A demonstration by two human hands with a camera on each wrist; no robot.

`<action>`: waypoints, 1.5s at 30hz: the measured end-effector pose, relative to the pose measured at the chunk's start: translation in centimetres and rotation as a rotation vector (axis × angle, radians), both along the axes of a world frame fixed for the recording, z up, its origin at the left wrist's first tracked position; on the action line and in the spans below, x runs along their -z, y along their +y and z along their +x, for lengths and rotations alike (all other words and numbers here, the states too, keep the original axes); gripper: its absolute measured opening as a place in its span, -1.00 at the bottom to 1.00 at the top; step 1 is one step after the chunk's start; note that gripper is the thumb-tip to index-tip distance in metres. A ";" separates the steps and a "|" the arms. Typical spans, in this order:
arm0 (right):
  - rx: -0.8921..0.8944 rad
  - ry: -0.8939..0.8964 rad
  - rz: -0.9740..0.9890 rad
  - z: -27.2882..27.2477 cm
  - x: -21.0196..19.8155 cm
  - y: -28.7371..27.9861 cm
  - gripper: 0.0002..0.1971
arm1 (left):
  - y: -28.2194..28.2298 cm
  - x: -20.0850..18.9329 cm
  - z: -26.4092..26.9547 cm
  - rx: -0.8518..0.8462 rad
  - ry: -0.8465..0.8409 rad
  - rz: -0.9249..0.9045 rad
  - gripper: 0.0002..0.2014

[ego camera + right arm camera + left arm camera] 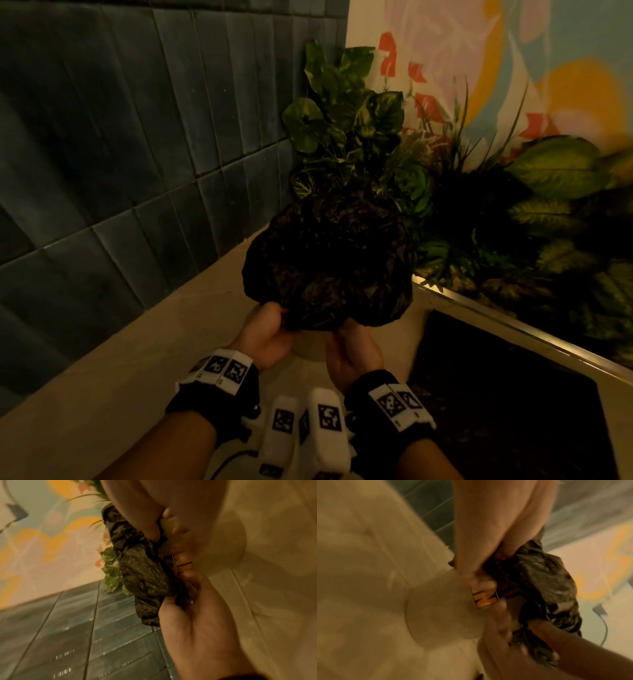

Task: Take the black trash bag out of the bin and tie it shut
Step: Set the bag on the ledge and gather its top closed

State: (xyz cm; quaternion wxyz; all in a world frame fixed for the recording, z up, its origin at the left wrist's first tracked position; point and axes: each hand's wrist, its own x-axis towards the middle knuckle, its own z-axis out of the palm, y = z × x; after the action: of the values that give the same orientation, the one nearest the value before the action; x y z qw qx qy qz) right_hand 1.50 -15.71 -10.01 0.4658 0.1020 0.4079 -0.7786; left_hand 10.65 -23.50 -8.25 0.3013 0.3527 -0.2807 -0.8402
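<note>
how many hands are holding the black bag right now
2. The left hand grips the near left edge of the black trash bag, and the right hand grips its near right edge, both just below the crumpled bundle. No other hands are in view.

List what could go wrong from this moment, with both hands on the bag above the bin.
1. The crumpled black plastic trash bag is gripped only at its near edge by the left hand and right hand; thin film could slip or tear.
2. An orange-printed item shows at the bag's mouth and might drop out before tying.
3. The bag is in front of the leafy green plants and could snag them.
</note>
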 end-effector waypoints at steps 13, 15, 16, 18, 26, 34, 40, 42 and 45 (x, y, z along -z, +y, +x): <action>0.085 0.006 -0.081 1.3 -3.7 0.4 -0.36 | 0.0 -2.3 2.9 0.358 -0.983 -1.311 -0.76; 0.115 0.012 -0.070 1.2 -3.5 -0.2 -0.39 | -0.6 -5.6 2.8 0.179 -1.001 -1.526 -0.75; 0.109 0.005 -0.090 1.0 -3.4 -0.2 -0.46 | -1.2 -6.9 2.6 0.109 -0.996 -1.684 -0.68; 0.089 -0.036 -0.125 0.9 -3.6 0.1 -0.56 | -2.8 -8.0 1.9 0.271 -1.058 -1.951 -0.44; 0.078 -0.185 -0.296 -0.3 -1.3 -0.1 -0.13 | -2.1 -4.7 0.1 0.432 -1.005 -2.177 -0.47; -0.007 -0.140 -0.189 -1.4 -1.2 0.5 -0.59 | -0.8 -1.2 2.0 -0.142 -0.900 -2.174 -0.54; -0.005 -0.057 -0.155 -1.2 -2.0 0.9 -0.61 | 6.5 -0.9 3.5 -0.252 -0.703 -0.929 -0.52; -0.021 -0.025 -0.129 -0.9 -2.0 1.0 -0.65 | 6.0 -1.2 3.0 -0.143 -0.522 -0.329 -0.56; -0.071 -0.017 -0.122 -0.4 -2.1 1.2 -0.75 | 4.1 -2.1 2.3 -0.028 -0.139 0.017 -0.67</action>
State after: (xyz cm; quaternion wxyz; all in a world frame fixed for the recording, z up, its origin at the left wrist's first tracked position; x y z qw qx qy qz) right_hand 1.06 -14.55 -7.88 0.5017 0.0654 0.3591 -0.7843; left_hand 12.91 -19.41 -6.17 0.2897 0.4165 -0.2888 -0.8119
